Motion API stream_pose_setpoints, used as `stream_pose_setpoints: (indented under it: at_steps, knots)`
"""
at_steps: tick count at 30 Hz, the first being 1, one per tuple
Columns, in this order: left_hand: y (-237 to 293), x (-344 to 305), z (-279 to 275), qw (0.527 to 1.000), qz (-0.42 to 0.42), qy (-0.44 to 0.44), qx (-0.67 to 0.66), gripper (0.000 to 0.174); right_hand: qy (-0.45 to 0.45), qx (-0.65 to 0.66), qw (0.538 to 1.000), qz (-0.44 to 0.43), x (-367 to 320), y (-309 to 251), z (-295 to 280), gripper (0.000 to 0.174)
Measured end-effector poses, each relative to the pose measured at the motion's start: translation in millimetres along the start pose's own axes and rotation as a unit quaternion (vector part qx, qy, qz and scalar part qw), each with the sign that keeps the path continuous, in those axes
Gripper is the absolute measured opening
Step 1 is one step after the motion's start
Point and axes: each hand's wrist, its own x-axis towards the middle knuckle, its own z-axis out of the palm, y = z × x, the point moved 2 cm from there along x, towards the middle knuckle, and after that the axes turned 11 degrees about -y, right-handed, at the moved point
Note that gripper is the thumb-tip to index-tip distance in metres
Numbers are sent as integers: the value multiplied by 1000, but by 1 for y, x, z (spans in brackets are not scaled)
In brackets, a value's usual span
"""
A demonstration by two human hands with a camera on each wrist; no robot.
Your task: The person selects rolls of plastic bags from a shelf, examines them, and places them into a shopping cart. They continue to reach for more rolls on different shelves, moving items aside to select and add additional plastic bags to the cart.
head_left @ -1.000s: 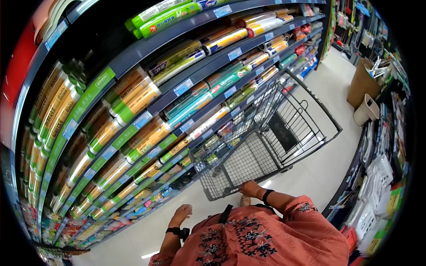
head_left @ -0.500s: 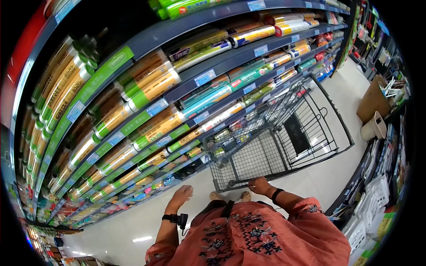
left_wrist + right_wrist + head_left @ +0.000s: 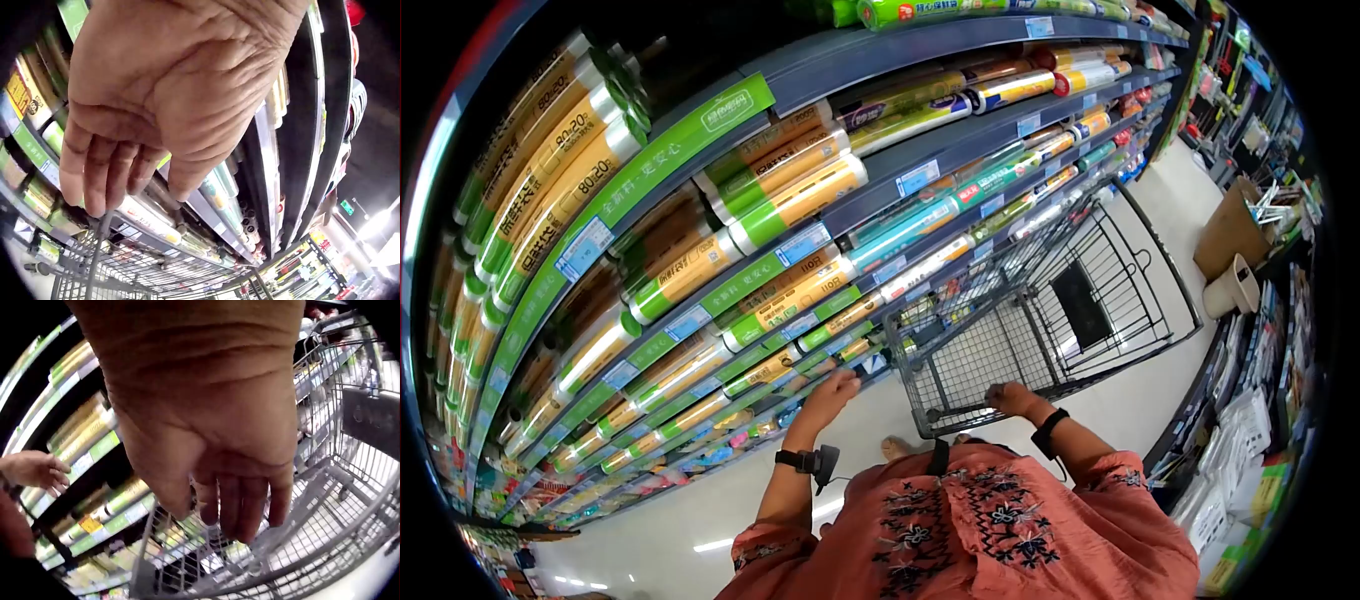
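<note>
My left hand [image 3: 828,398] hangs in front of the lower shelves, its fingers loosely bent and holding nothing. In the left wrist view its fingers [image 3: 97,172] point down, overlapping the cart's rim behind them. A grey wire shopping cart [image 3: 980,365] stands ahead of me, with a dark panel [image 3: 1083,303] on its side and a bare mesh bottom. At the cart's near edge is my right hand [image 3: 1015,399]. Loose, slightly bent fingers [image 3: 231,509] show in the right wrist view, over the cart's mesh, with nothing gripped between them.
Tall shelves [image 3: 870,205] on the left carry many rolls in clear, green and orange wrapping, with price tags along the edges. At right stand a brown bin [image 3: 1230,235], a beige bucket [image 3: 1230,288] and a rack of white packets [image 3: 1240,440]. Pale floor [image 3: 1170,210] runs between.
The view has swung, and the left shelves appear larger. The cart sits farther right in the frame. My left hand has risen toward the shelves; my right hand stays by the cart's near edge.
</note>
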Motion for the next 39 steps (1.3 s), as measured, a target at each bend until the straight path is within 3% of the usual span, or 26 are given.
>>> stream_pose_setpoints:
  at_steps: [3, 6, 9, 13, 18, 24, 28, 34, 39]
  knots:
    - [25, 5, -21, 998, 57, 32, 14, 50, 40, 91, 995, 7, -3, -54, -40, 27]
    - [66, 1, -40, 988, 124, 87, -17, 47, 97, 78, 986, -107, 6, -101, -77, 26]
    - [135, -18, -50, 955, 220, 201, 0, 45, 142, 164, 962, -163, 20, -136, -116, 32]
    - [206, -27, -66, 866, 306, 336, 208, 46, 181, 160, 950, -197, 11, -193, -191, 32]
    - [262, -5, -79, 732, 319, 461, 386, 51, 268, 170, 911, -262, 9, -230, -277, 35]
    - [259, 30, -104, 647, 215, 523, 511, 58, 372, 163, 856, -321, 24, -237, -360, 41]
    - [257, 36, -102, 610, 229, 549, 524, 55, 396, 173, 839, -331, 35, -235, -397, 45]
    - [255, 45, -101, 594, 239, 567, 519, 52, 461, 143, 812, -327, 64, -241, -436, 60]
    - [253, 48, -101, 578, 244, 581, 518, 50, 456, 101, 861, -204, 70, -256, -459, 62]
